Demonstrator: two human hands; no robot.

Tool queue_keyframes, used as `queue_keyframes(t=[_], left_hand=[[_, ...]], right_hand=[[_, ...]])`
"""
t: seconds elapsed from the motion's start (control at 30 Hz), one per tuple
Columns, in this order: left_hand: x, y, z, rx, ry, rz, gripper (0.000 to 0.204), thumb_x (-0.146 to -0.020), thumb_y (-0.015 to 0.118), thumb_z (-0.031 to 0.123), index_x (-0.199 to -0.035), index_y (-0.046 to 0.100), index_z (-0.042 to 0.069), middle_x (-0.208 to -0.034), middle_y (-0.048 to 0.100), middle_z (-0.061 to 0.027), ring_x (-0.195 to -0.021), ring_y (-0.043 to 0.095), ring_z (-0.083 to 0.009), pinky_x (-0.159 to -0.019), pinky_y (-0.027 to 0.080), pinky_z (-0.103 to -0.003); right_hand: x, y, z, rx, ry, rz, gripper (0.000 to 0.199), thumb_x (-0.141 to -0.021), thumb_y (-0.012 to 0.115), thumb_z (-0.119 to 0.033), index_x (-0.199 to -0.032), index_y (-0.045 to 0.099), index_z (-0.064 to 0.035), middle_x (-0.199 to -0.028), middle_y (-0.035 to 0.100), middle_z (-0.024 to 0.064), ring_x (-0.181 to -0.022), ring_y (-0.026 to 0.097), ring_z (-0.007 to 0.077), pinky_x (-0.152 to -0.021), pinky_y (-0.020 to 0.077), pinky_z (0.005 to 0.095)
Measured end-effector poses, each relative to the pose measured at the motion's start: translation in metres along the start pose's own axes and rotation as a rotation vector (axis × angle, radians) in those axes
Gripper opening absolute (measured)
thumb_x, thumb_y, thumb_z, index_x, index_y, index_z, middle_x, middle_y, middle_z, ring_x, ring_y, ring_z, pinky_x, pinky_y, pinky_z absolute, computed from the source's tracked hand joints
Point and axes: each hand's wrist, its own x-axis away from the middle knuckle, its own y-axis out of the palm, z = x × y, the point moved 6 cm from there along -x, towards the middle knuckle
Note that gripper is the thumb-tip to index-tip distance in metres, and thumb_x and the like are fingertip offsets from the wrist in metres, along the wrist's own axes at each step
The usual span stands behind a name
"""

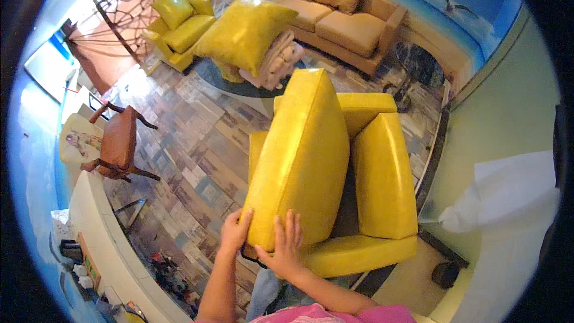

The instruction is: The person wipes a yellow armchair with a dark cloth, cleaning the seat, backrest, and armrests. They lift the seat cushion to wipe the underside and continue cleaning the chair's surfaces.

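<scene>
Yellow seat cushion (302, 161) stood on end, stretching away from both hands; left hand (235, 231) gripped its near corner, right hand (286, 245) lay flat on it.

The scene is brightly and evenly lit, with daylight-like illumination that seems strongest toward the upper left of the frame, where a pale panel is washed out. Soft glare is carried on the glossy yellow cushion (302, 161) at centre and on the yellow armchair (382, 185) beneath it, in streaks along their curved faces. Only a narrow dark shadow is seen in the gap between the cushions. Strong fisheye distortion is present: straight edges are bent toward the rim, and the picture is enclosed by a black circular border. A bluish fringe is seen along the left rim. Detail is softened toward the edges, and the white shape at right is overexposed
</scene>
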Motion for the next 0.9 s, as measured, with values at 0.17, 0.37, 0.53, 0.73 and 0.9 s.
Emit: queue_keyframes(t=[0.17, 0.37, 0.53, 0.73, 0.9], left_hand=[[-0.076, -0.014, -0.029, 0.325, 0.124, -0.057, 0.048, -0.098, 0.056, 0.040, -0.116, 0.066, -0.003, -0.108, 0.068, -0.0152, -0.097, 0.065, -0.0244, -0.087, 0.049, -0.035], [0.011, 0.003, -0.136, 0.346, -0.084, -0.101, 0.039, -0.105, 0.045, 0.032, -0.115, 0.062, -0.002, -0.107, 0.065, -0.0105, -0.096, 0.058, -0.0171, -0.085, 0.047, -0.031], [0.055, 0.032, -0.205, 0.584, -0.447, -0.113, 0.056, -0.106, 0.033, 0.046, -0.134, 0.052, 0.002, -0.128, 0.059, -0.0147, -0.114, 0.057, -0.0243, -0.095, 0.047, -0.037], [0.014, 0.034, -0.266, 0.912, -0.443, -0.220, 0.063, -0.102, 0.040, 0.054, -0.142, 0.044, 0.005, -0.136, 0.053, -0.0139, -0.121, 0.053, -0.0257, -0.101, 0.043, -0.036], [-0.004, 0.030, -0.291, 0.747, -0.361, -0.206, 0.071, -0.100, 0.048, 0.050, -0.152, 0.031, 0.004, -0.149, 0.041, -0.0130, -0.135, 0.041, -0.0250, -0.111, 0.033, -0.035]], right_hand=[[-0.037, 0.076, -0.005, 0.117, 0.067, -0.049, 0.091, -0.076, 0.074, -0.045, -0.149, 0.035, -0.0092, -0.159, 0.019, 0.0229, -0.145, 0.014, 0.0496, -0.111, 0.0162, 0.0673], [0.031, 0.082, -0.018, 0.195, 0.026, -0.237, 0.081, -0.077, 0.072, -0.046, -0.144, 0.043, -0.0112, -0.155, 0.026, 0.0235, -0.142, 0.022, 0.0482, -0.110, 0.0154, 0.0696], [0.060, 0.119, -0.010, 0.193, -0.101, -0.550, 0.078, -0.079, 0.071, -0.047, -0.145, 0.045, -0.0153, -0.156, 0.031, 0.0137, -0.144, 0.025, 0.0403, -0.110, 0.0189, 0.0671], [0.029, 0.178, 0.002, -0.001, -0.174, -0.717, 0.053, -0.086, 0.063, -0.043, -0.128, 0.060, -0.0109, -0.148, 0.041, 0.0162, -0.142, 0.028, 0.0408, -0.110, 0.0212, 0.0627], [0.008, 0.247, 0.028, 0.046, -0.326, -0.669, 0.038, -0.090, 0.060, -0.034, -0.118, 0.067, -0.0106, -0.144, 0.047, 0.0110, -0.143, 0.030, 0.0323, -0.114, 0.0184, 0.0611]])
